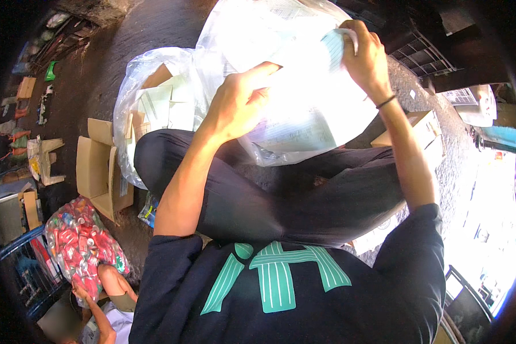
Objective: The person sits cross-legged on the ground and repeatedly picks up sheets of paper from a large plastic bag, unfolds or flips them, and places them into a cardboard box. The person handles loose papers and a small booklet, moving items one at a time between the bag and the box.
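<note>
My right hand point(366, 60) is closed on a lined sheet of paper point(333, 50), which bends up between its fingers. My left hand point(238, 106) is open over the papers, its index finger stretched out and the thumb apart from it. Strong glare hides what lies just past its fingertips. Beneath both hands is a large clear plastic bag point(286, 156) filled with white papers point(298, 135), some with writing. It rests against my crossed legs. A second clear bag point(133, 71) of papers and cardboard pieces stands beside it on the left.
An open cardboard box point(94, 166) is left of my knee; another box point(415, 129) lies to the right. At lower left, a person point(106, 315) sits by a clear bag of crushed cans point(83, 232). Scattered scraps and a dark crate point(424, 51) lie farther out.
</note>
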`<action>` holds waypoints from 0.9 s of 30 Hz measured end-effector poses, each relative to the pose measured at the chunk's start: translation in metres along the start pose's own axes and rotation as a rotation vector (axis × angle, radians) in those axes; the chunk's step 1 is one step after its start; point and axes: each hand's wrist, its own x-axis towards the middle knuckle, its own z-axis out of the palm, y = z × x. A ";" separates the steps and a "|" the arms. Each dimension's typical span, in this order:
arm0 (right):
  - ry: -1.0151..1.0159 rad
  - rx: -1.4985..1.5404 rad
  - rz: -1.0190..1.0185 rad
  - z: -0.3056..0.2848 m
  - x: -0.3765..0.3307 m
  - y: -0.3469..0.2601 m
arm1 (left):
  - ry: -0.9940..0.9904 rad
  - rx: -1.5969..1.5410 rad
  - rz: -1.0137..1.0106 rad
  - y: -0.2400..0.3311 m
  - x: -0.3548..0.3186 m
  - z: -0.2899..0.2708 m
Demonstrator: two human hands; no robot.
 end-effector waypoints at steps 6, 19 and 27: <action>-0.031 0.197 -0.575 -0.025 0.001 -0.065 | -0.017 -0.083 0.090 -0.001 0.000 -0.004; -0.236 0.723 0.304 -0.038 -0.004 -0.103 | 0.287 0.158 0.402 -0.005 -0.003 0.005; -0.349 1.399 0.559 -0.023 -0.001 -0.061 | 0.406 0.445 0.560 0.005 0.005 0.007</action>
